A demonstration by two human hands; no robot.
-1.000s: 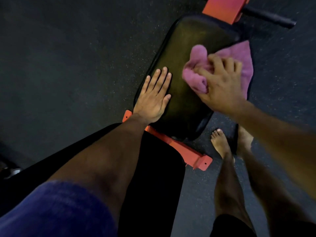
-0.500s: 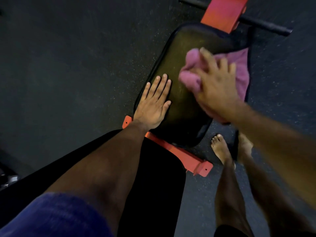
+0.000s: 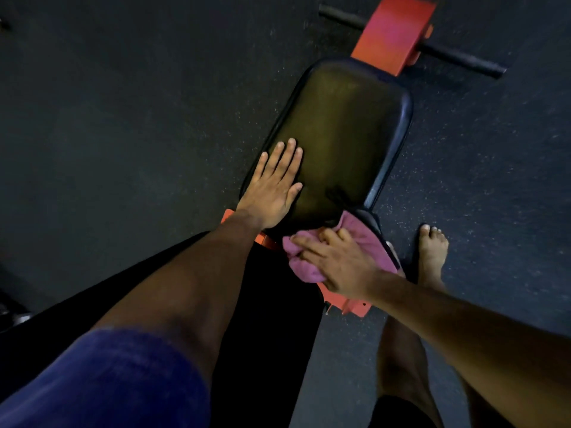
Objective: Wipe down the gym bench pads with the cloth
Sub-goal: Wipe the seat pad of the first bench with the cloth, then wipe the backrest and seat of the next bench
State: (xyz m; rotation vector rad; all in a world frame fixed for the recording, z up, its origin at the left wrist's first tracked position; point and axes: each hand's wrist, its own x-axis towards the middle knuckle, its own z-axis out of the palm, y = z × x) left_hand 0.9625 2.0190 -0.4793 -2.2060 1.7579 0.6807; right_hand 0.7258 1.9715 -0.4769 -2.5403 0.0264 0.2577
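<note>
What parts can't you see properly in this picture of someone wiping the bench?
All in the head view:
- Near end of the black padded bench seat: covered by the pink cloth and the right hand.
- Pad beneath the flat left hand: hidden by it.
- Orange metal bench frame: cut off by the top edge.
- One bare foot shows; the other is behind the right hand and cloth.
- Dirt on the pad: too dark to tell.

The right hand point(image 3: 341, 267) covers much of the pink cloth point(image 3: 367, 242), which hides the seat pad's point(image 3: 340, 134) near right corner. The picture's top edge crops the orange frame point(image 3: 392, 35).
</note>
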